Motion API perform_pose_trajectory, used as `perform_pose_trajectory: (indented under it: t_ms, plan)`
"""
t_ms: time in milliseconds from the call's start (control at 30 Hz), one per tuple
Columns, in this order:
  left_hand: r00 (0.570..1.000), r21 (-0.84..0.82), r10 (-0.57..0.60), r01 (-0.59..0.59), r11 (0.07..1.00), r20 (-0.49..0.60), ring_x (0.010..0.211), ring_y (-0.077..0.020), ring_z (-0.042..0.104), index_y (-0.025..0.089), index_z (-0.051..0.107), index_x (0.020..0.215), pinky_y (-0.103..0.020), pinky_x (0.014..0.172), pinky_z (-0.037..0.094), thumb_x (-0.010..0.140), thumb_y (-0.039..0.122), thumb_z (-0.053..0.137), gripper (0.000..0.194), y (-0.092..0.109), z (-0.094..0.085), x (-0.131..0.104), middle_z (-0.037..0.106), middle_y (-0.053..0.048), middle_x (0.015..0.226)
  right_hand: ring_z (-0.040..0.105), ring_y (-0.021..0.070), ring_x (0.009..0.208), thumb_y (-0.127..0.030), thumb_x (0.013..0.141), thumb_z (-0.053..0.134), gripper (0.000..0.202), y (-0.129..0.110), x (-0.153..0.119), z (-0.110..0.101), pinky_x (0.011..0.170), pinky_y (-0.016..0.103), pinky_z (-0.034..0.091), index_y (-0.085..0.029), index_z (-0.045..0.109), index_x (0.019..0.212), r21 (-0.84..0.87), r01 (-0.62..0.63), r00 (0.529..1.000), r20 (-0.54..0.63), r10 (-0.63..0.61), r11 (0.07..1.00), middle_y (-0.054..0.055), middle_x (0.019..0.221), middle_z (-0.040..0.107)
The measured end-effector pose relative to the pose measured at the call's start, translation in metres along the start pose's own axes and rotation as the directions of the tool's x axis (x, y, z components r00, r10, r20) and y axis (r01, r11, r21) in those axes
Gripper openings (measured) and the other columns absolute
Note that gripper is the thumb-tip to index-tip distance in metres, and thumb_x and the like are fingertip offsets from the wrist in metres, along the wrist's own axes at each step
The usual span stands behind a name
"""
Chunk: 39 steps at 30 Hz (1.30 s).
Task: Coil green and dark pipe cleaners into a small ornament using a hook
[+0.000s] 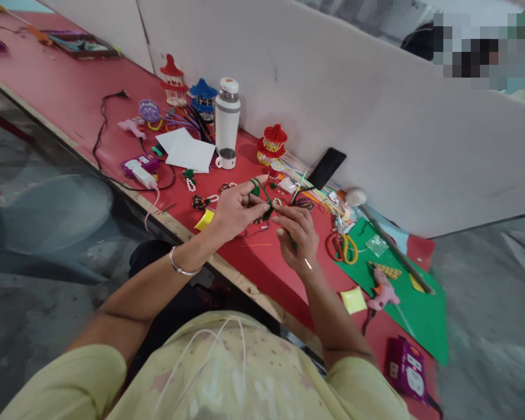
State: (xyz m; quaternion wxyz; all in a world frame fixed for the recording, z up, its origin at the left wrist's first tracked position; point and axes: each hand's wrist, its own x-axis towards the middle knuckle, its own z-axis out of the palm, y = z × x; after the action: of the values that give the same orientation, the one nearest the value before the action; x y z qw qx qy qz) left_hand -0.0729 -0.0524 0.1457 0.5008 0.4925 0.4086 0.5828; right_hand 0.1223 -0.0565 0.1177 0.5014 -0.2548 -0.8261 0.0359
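My left hand (pixel 238 209) is closed, pinching a small dark green crochet piece (pixel 268 212) between thumb and fingers. Green yarn (pixel 262 188) loops over its raised index finger. My right hand (pixel 296 233) meets it at the piece, its fingers closed round a thin crochet hook (pixel 308 264) whose silvery end sticks out near the wrist. Most of the hook is hidden by the fingers. Partly behind my left hand shows a green yarn ball (pixel 255 190). Small dark beaded pieces with white bead loops (pixel 212 199) lie on the red table just left of the hands.
Right of my hands lie scissors (pixel 342 248), a green sheet (pixel 424 326), a pink glue gun (pixel 381 290) and a purple power strip (pixel 406 370). Behind stand a white flask (pixel 227 116), a red lantern-like craft (pixel 272 143) and a black phone (pixel 328 168). A grey stool (pixel 65 204) is at left.
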Motion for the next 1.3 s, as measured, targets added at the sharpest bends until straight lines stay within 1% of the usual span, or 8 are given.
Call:
perform_pose_trajectory:
  t_ms: [100,233,400,567,700,800,967,1300]
  plan:
    - [0.995,-0.089,0.03,-0.038,0.995,-0.094,0.063,-0.0102,0.064,0.015,0.069,0.144,-0.02,0.06,0.049,0.075,0.025,0.083,0.07,-0.001,0.012,-0.007,0.072,0.003,0.072,0.072,0.0282,0.114,-0.036,0.102,0.066,0.025,0.002,-0.007,0.02,0.096,0.051,0.061,-0.037,0.074,0.126,-0.064,-0.049,0.991,-0.13,0.041,0.997,0.009,0.126,0.076]
    - [0.993,-0.247,-0.042,0.014,0.969,-0.108,0.051,-0.0057,0.049,0.017,0.07,0.144,-0.019,0.051,0.039,0.071,0.026,0.089,0.076,0.006,0.015,-0.012,0.063,0.008,0.063,0.072,0.0267,0.109,-0.042,0.1,0.07,0.027,0.013,-0.011,0.032,0.096,0.049,0.061,-0.042,0.076,0.126,0.057,-0.046,0.977,-0.204,0.057,0.997,0.007,0.118,0.074]
    - [0.993,-0.306,-0.108,0.09,0.948,-0.044,0.047,-0.0048,0.041,0.017,0.071,0.143,-0.02,0.046,0.033,0.065,0.026,0.094,0.082,0.009,0.004,-0.012,0.063,0.007,0.061,0.076,0.0262,0.109,-0.036,0.099,0.072,0.034,0.023,-0.006,0.02,0.093,0.049,0.063,-0.046,0.073,0.132,0.085,0.106,0.984,-0.156,-0.092,0.991,0.005,0.121,0.08]
    - [0.996,-0.129,0.0,-0.012,0.992,-0.091,0.054,-0.0075,0.054,0.015,0.07,0.144,-0.019,0.052,0.042,0.072,0.024,0.089,0.074,0.005,0.004,-0.012,0.071,0.003,0.068,0.078,0.0259,0.106,-0.041,0.102,0.068,0.026,0.015,0.0,0.014,0.092,0.049,0.064,-0.039,0.076,0.126,0.008,0.064,0.99,-0.128,-0.062,0.998,0.008,0.118,0.081]
    - [0.997,-0.011,0.057,-0.058,0.998,-0.054,0.056,-0.0085,0.059,0.015,0.071,0.141,-0.019,0.053,0.044,0.075,0.026,0.088,0.068,0.004,0.002,-0.008,0.073,0.002,0.071,0.078,0.0253,0.106,-0.038,0.105,0.063,0.025,0.006,0.003,0.008,0.09,0.048,0.065,-0.032,0.077,0.125,0.123,-0.004,0.992,-0.125,0.02,0.992,0.01,0.116,0.081]
    - [0.996,-0.046,0.054,-0.057,0.997,-0.072,0.048,-0.0063,0.049,0.015,0.077,0.131,-0.021,0.047,0.036,0.078,0.036,0.088,0.058,0.001,-0.003,-0.002,0.071,0.002,0.068,0.078,0.0266,0.111,-0.036,0.106,0.06,0.026,0.003,0.003,0.002,0.094,0.051,0.065,-0.029,0.076,0.126,0.231,-0.024,0.998,-0.057,0.038,0.973,0.012,0.12,0.081]
    - [0.992,-0.076,0.073,-0.08,0.994,-0.099,0.056,-0.0092,0.058,0.018,0.083,0.118,-0.022,0.049,0.036,0.071,0.042,0.094,0.055,-0.002,-0.006,0.006,0.08,-0.005,0.084,0.076,0.0282,0.122,-0.034,0.107,0.057,0.029,0.002,0.0,-0.004,0.1,0.051,0.065,-0.03,0.075,0.131,0.313,-0.064,0.996,0.074,0.042,0.948,0.013,0.129,0.079]
    - [0.993,-0.208,-0.027,0.002,0.978,-0.118,0.043,-0.0031,0.037,0.016,0.085,0.095,-0.022,0.04,0.024,0.067,0.028,0.094,0.032,-0.002,-0.002,0.004,0.063,0.003,0.06,0.077,0.0279,0.121,-0.036,0.107,0.057,0.029,0.006,-0.003,-0.004,0.104,0.053,0.064,-0.031,0.075,0.129,0.252,-0.102,0.994,-0.022,0.111,0.962,0.011,0.133,0.078]
